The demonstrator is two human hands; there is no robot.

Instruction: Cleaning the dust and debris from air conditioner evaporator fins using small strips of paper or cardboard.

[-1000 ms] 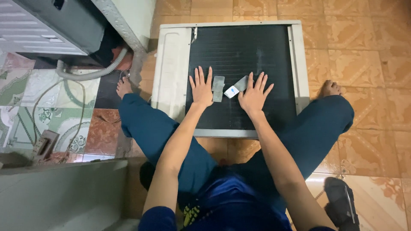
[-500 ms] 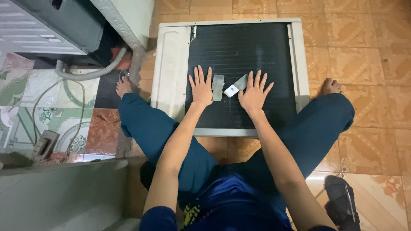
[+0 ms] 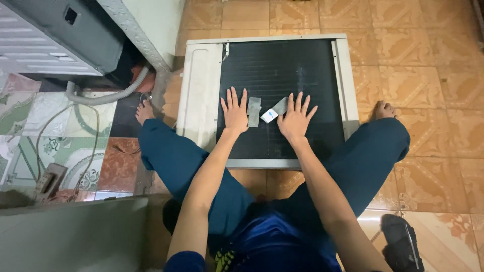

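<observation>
The dark finned panel (image 3: 282, 95) is lying flat on the tiled floor (image 3: 428, 75) in its pale metal frame (image 3: 201, 95), between the seated person's spread legs. The left hand (image 3: 235, 112) and right hand (image 3: 294, 120) are both resting palm-down on the fins, fingers spread, holding nothing. Between them two small grey pads (image 3: 254, 111) are lying, one touching the right hand's thumb side. Open floor is stretching away rightward; a grey hose (image 3: 101, 95) and cabinet (image 3: 75, 35) are crowding the left edge.

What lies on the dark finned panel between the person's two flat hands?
In the head view, two small grey flat tools lie between the left hand and right hand on the finned panel; the right one carries a pale label.
</observation>
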